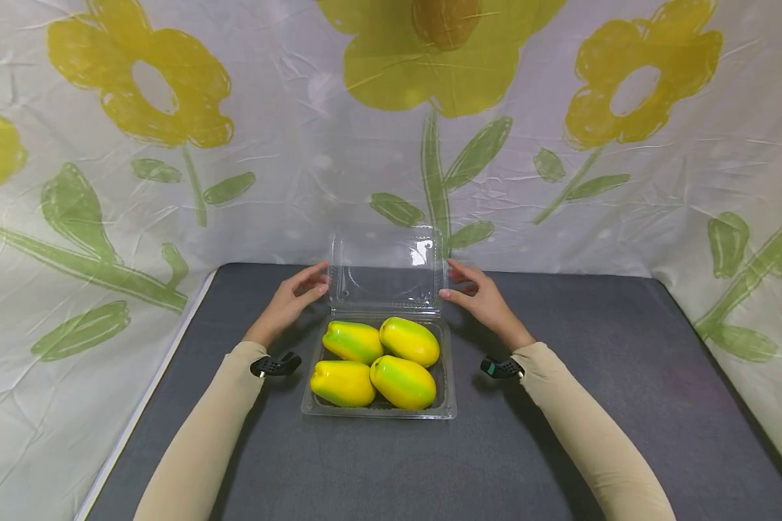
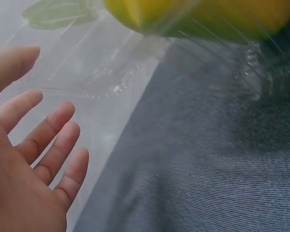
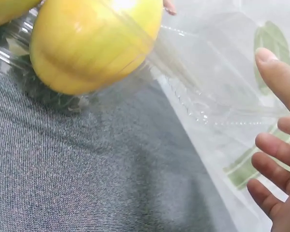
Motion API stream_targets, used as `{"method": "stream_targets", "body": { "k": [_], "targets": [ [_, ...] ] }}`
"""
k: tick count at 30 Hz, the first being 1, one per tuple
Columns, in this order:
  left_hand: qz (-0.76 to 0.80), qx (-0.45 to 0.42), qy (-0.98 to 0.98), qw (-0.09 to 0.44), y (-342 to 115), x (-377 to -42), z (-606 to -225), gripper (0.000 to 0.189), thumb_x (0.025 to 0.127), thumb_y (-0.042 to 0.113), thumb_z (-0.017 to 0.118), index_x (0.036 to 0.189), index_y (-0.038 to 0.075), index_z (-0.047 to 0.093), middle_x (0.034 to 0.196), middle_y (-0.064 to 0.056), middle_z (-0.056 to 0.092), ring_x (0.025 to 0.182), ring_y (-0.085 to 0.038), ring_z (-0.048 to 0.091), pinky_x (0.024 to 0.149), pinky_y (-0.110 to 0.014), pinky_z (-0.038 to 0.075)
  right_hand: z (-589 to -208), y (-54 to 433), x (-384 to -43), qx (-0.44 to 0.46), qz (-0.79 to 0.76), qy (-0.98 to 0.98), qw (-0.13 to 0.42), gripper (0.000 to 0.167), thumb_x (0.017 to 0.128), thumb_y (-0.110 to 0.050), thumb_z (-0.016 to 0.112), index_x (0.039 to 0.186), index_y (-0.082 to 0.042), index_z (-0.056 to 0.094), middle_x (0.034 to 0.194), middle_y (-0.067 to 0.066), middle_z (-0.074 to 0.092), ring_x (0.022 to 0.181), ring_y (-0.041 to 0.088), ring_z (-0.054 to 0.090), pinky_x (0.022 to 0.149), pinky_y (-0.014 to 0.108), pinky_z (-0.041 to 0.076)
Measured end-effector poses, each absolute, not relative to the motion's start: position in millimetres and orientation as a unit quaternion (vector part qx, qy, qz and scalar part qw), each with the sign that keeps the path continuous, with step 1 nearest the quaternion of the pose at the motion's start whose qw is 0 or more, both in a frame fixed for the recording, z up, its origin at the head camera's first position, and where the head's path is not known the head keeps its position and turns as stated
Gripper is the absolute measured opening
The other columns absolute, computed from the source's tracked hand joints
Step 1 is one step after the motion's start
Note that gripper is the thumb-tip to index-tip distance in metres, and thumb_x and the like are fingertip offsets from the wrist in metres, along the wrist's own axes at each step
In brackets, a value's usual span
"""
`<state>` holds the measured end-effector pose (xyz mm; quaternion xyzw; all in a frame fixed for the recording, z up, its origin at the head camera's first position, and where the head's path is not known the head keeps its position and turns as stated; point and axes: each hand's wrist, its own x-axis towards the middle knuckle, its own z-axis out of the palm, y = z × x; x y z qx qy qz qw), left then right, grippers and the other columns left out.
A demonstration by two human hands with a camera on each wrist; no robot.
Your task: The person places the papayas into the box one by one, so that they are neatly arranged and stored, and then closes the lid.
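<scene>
A clear plastic clamshell box (image 1: 447,410) lies on the table with its lid (image 1: 391,278) raised at the back. Several oblong yellow-green fruits sit in its base, among them a front right fruit (image 1: 404,382) and a back left fruit (image 1: 353,341); their kind is not certain. My left hand (image 1: 293,300) is at the lid's left edge, its fingers (image 2: 63,145) spread and loosely bent. At the right edge is my right hand (image 1: 485,300), thumb and fingers likewise apart. Whether either hand touches the lid, I cannot tell.
A dark grey cloth covers the table (image 1: 599,405). Behind it hangs a white curtain (image 1: 287,145) printed with yellow flowers, close to the raised lid. Black bands (image 1: 275,364) circle both wrists over beige sleeves.
</scene>
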<state>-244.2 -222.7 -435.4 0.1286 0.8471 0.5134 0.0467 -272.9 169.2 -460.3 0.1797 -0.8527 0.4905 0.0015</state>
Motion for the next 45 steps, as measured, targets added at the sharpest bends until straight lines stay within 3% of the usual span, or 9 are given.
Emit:
{"method": "stream_targets", "body": {
  "k": [8,20,23,30,38,45],
  "targets": [
    [0.521,0.142,0.841,0.035,-223.8,-239.1,-425.1,0.056,0.103,0.021,0.054,0.154,0.01,0.036,0.144,-0.022,0.052,0.133,-0.039,0.047,0.11,-0.058,0.041,-445.0,172.3,-264.1,0.186,0.496,-0.848,0.001,0.065,0.093,-0.034,0.069,0.152,-0.026,0.041,0.138,0.012,0.055,0.127,0.033,0.053,0.106,0.054,0.043],
    [0.534,0.163,0.83,0.012,-233.5,-241.9,-434.9,0.058,0.101,0.029,0.058,0.154,0.028,0.035,0.143,-0.012,0.054,0.133,-0.031,0.048,0.114,-0.055,0.038,-434.5,173.9,-251.1,0.188,0.523,-0.832,-0.007,0.062,0.096,-0.018,0.066,0.153,-0.02,0.04,0.141,0.018,0.052,0.129,0.039,0.051,0.107,0.058,0.041],
    [0.538,0.169,0.826,0.008,-234.9,-238.1,-431.3,0.058,0.101,0.028,0.057,0.155,0.027,0.035,0.144,-0.011,0.054,0.133,-0.029,0.048,0.113,-0.048,0.041,-431.2,175.4,-245.1,0.192,0.516,-0.835,-0.006,0.06,0.097,-0.021,0.064,0.153,-0.022,0.04,0.141,0.014,0.052,0.13,0.034,0.051,0.107,0.055,0.042],
    [0.543,0.2,0.816,-0.015,-238.1,-227.0,-427.9,0.056,0.102,0.019,0.056,0.154,0.023,0.036,0.143,-0.016,0.053,0.129,-0.031,0.051,0.099,-0.013,0.046,-430.1,179.9,-231.5,0.222,0.521,-0.825,0.004,0.054,0.101,-0.022,0.059,0.151,-0.029,0.042,0.14,0.013,0.054,0.128,0.03,0.051,0.097,0.047,0.045],
    [0.54,0.207,0.815,-0.037,-240.2,-208.0,-429.4,0.056,0.101,0.014,0.056,0.153,0.024,0.039,0.143,-0.014,0.055,0.125,-0.021,0.053,0.095,-0.011,0.047,-430.4,181.8,-216.7,0.235,0.526,-0.817,-0.004,0.053,0.102,-0.012,0.054,0.151,-0.026,0.042,0.14,0.018,0.053,0.128,0.031,0.052,0.094,0.032,0.049],
    [0.537,0.2,0.818,-0.04,-242.8,-194.7,-433.9,0.054,0.101,0.012,0.056,0.152,0.021,0.041,0.141,-0.015,0.055,0.124,-0.018,0.053,0.094,-0.009,0.048,-435.3,183.5,-206.3,0.244,0.533,-0.81,-0.014,0.051,0.102,-0.015,0.055,0.151,-0.024,0.043,0.138,0.02,0.054,0.128,0.038,0.052,0.095,0.024,0.049]
  ]
}}
